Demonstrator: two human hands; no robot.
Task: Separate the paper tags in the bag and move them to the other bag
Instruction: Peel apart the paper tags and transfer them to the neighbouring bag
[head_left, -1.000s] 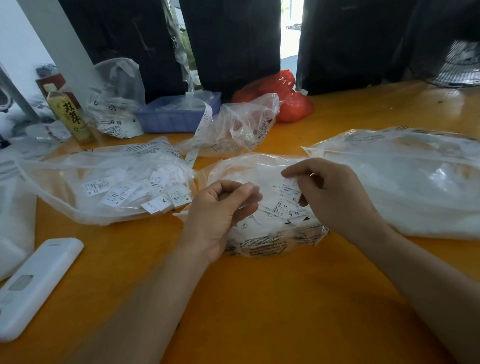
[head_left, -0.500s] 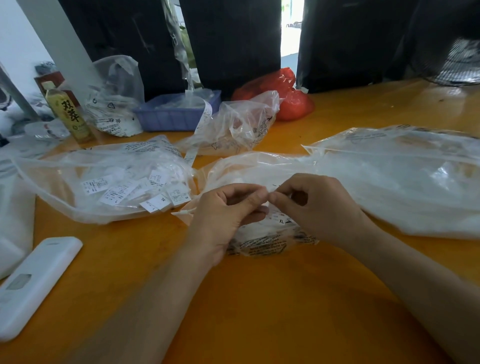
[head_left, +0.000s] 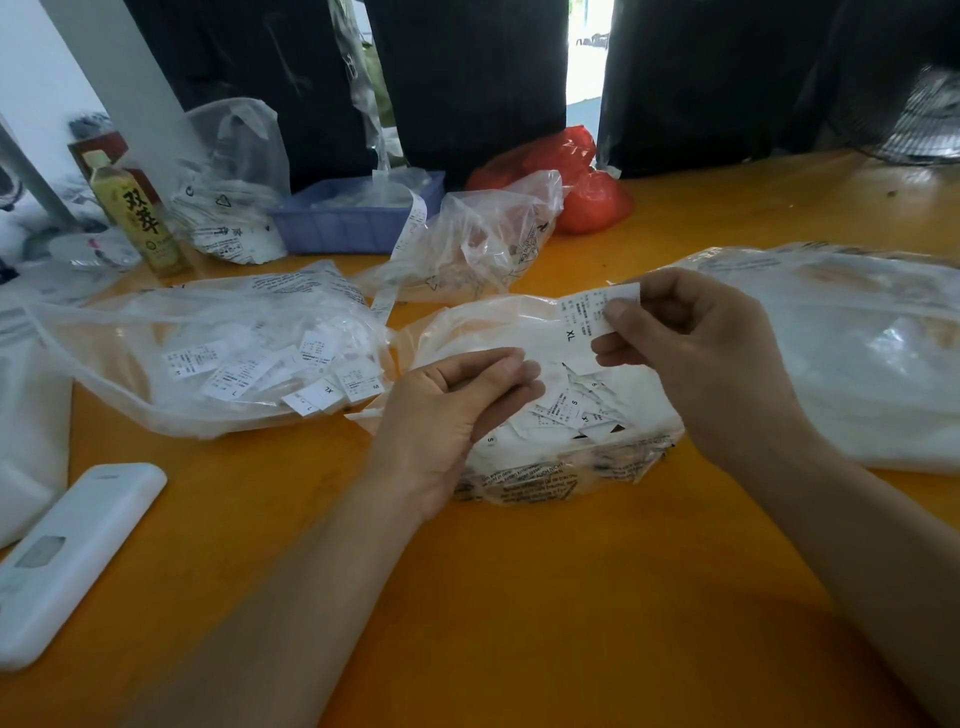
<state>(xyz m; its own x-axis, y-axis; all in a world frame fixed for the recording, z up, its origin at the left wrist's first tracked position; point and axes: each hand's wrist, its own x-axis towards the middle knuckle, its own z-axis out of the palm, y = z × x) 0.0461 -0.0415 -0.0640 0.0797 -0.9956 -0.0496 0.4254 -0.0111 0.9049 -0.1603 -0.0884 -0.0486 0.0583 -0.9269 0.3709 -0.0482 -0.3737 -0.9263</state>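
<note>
- Orange desk (head_left: 519, 597) with dark curtains behind it and a pile of plastic bags spread around.
- Right hand (head_left: 717, 364) is up over the middle bag (head_left: 545, 467), pinching a paper tag (head_left: 592, 319) marked XL between thumb and fingers. The tag is clear of the bag, held above its far side.
- Left hand (head_left: 452, 410) sits at the near left edge of that same bag, fingers curled in with the tips pressed together. Can't really tell if there's anything pinched in there.
- Middle bag is stuffed with more loose tags, a few marked S showing on top.
- Left bag (head_left: 208, 353) lies just beside it with its own heap of tags (head_left: 270, 369) inside.
- Big clear bag (head_left: 857, 353) on the right, behind the right hand.
- Further back: a crumpled clear bag (head_left: 483, 234), a blue tray (head_left: 353, 221), a red bag (head_left: 582, 182) and a drink bottle (head_left: 137, 213).
- White remote-looking thing (head_left: 72, 556) near the left edge of the desk.
</note>
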